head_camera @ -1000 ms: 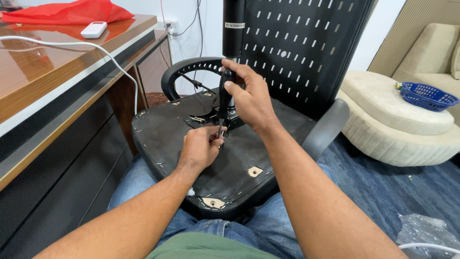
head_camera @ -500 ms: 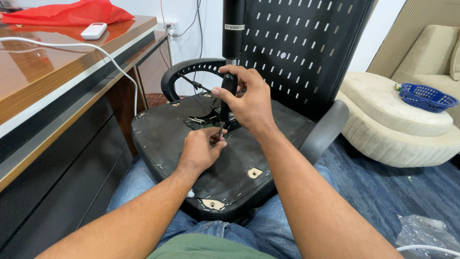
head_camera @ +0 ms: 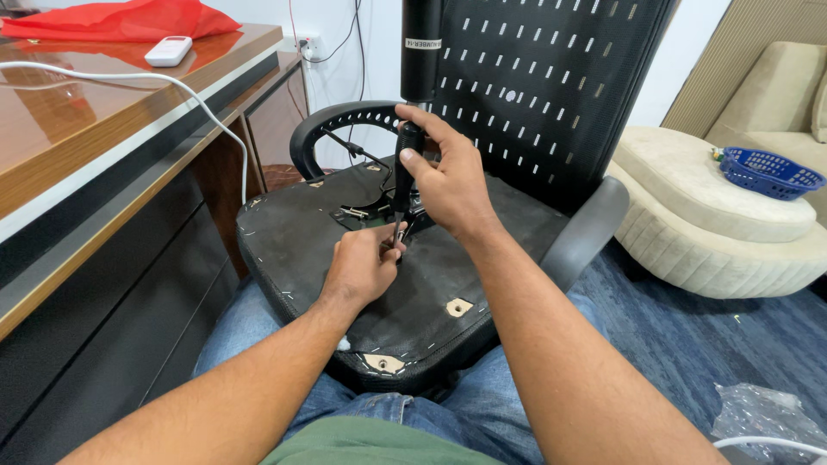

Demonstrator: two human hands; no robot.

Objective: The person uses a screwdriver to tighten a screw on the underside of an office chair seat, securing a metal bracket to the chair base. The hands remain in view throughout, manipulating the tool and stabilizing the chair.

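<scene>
An office, by the look of it: a glossy wooden executive worktop [head_camera: 103, 112] with dark panelled fronts stands on the left, a black mesh-backed swivel chair [head_camera: 534, 95] lies upturned, blue carpet [head_camera: 689, 336] covers the floor, and a cream upholstered sofa [head_camera: 715, 215] forms a seating corner.

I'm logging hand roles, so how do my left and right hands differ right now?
The right hand is higher, wrapped around the screwdriver handle; the left hand is lower, pinching at its tip. The right hand stands upright; the left rests on the chair seat underside. Both are bare and work at one spot.
</scene>
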